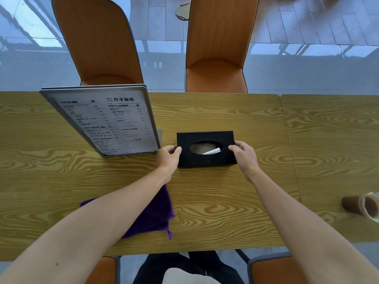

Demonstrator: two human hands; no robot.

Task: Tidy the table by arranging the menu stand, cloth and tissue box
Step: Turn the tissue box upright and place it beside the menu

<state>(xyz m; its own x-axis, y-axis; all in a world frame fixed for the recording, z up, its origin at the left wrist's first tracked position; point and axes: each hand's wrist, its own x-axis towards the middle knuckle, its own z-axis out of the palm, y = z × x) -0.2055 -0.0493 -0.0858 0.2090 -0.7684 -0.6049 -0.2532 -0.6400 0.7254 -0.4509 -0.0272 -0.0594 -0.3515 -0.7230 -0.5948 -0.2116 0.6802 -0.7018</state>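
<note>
Beside the menu stand (pixel 114 121), both hands (pixel 168 155) (pixel 244 154) are pinching the tissue box (pixel 206 149) ends, risking nudging the stand over.

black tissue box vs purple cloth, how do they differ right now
The black rectangular tissue box is a rigid block with an oval top opening; the purple cloth lies flat and soft. The left hand and right hand grip the box's ends; the cloth lies unheld, partly under the left forearm. Both rest on the wood-grain table.
</note>
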